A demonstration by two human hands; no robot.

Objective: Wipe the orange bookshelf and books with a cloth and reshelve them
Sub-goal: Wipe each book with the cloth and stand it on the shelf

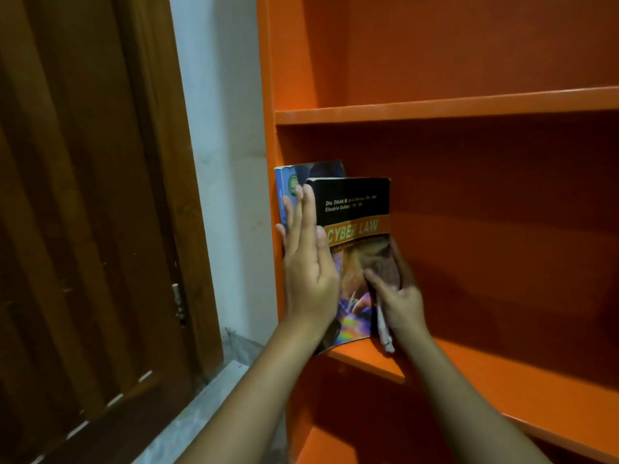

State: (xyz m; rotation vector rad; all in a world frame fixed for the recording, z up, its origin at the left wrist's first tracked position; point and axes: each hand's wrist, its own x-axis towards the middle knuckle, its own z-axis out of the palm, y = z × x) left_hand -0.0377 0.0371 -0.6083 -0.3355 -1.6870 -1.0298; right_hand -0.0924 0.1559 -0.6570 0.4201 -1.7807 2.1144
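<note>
Glossy Cyber Law paperback (355,209) on smooth orange shelf (469,373), beside blue book (284,192). Left hand (308,262) flat, fingers straight, on spines; right hand (398,299) grips its cover edge and crumpled white cloth (385,333).

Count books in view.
2: blue book stands against the bookshelf's left wall; Cyber Law book leans beside it, right hand gripping it. More may sit outside the frame.

Glossy paper book (355,229) — smooth orange-painted bookshelf (469,105); wooden door (83,195).

Bare left hand (308,279), bare right hand (398,296); forearms uncovered down to frame edge.
</note>
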